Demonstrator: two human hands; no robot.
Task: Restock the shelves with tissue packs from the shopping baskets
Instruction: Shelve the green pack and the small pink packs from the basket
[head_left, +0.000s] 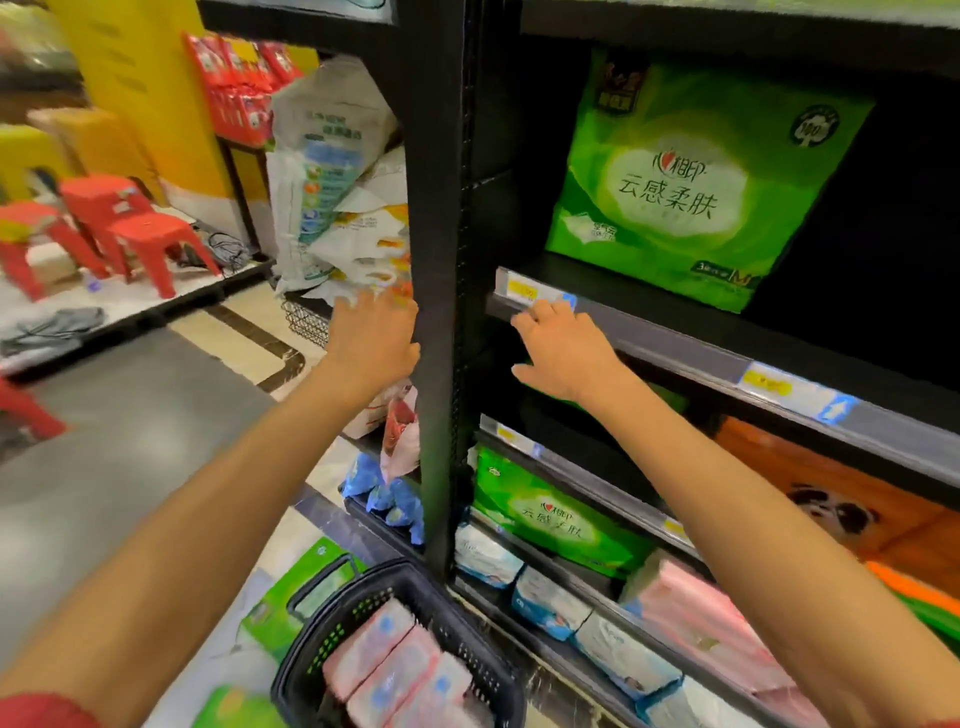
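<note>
**Two empty hands at the shelf, packs waiting in the basket below**

Both arms reach forward to a black metal shelf unit. The left hand (374, 338) is beside the black upright post (439, 260), touching or almost touching its left face. Its fingers point up and are blurred, but they look straight and spread, and it holds nothing. The right hand (563, 353) is at the front edge of a shelf. Its fingers are a little bent, with the tips at the grey price rail (675, 353) near a yellow label, and the thumb stands out to the side. It also holds nothing.

Just above the right hand, a large green tissue pack (691, 176) stands on the shelf, leaning a little. It is a soft block in glossy plastic film, with a white cloud shape and dark letters on the front. A second green pack (545, 514) of the same print lies lower on another shelf. To the right of it is an orange pack with a panda picture (831, 499).

On the floor in front of the unit stands the black plastic basket (337, 629), with small holes in its wall. Pink tissue packs (384, 654), rectangular and wrapped in shiny film, lie side by side in it. Some more green packs (291, 603) lie on the floor left of the basket. The lowest shelf carries white-and-blue packs (550, 603) and pink packs (701, 623) in a row.

On the left, behind the post, white woven sacks (332, 171) lean together, and red plastic stools (130, 223) stand farther away.
</note>
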